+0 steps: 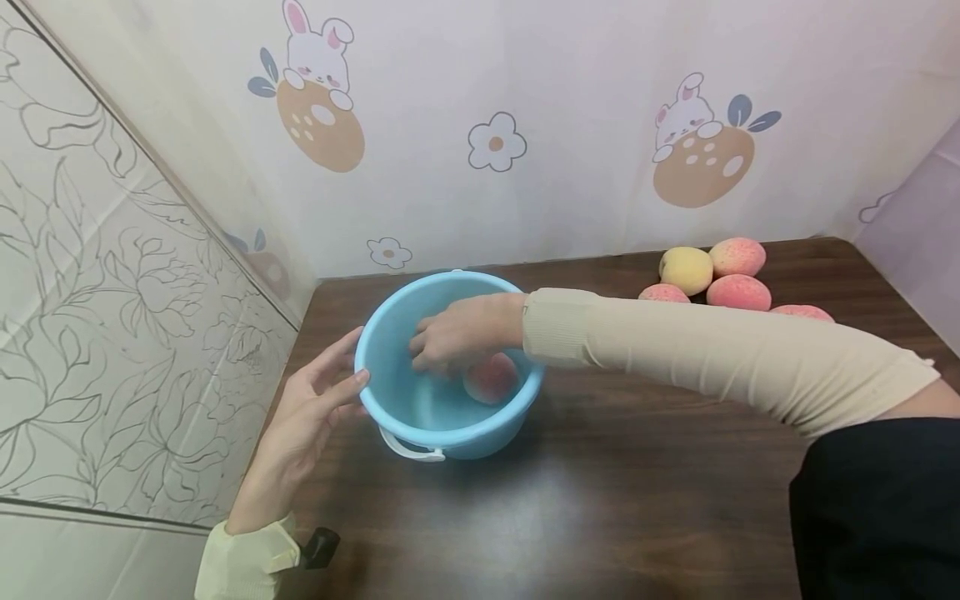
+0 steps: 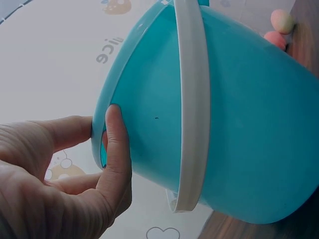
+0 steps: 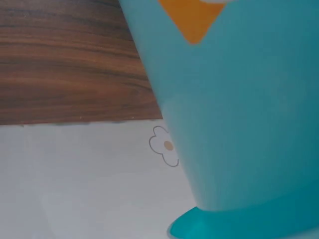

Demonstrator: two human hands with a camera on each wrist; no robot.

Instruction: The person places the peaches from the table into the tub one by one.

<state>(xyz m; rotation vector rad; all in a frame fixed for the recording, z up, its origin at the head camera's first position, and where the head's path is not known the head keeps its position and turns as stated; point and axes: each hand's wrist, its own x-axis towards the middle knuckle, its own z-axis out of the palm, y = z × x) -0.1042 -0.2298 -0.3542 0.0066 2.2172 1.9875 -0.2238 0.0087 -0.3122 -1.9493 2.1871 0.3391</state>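
Blue bucket (image 1: 491,446): pink fruit (image 1: 492,379) inside. Left hand (image 1: 309,408) pinching rim (image 1: 450,437); right hand (image 1: 465,333) inside, grip unclear.

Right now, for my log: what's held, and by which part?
The left grip pinches the bucket by its rim; whether the right grip holds anything can't be told.

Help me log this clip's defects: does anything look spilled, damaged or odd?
Nothing looks spilled. Only a tiny dark mark beside the handle of the bucket stands out, against plain blue around it; I can't tell whether it's damage or dirt.
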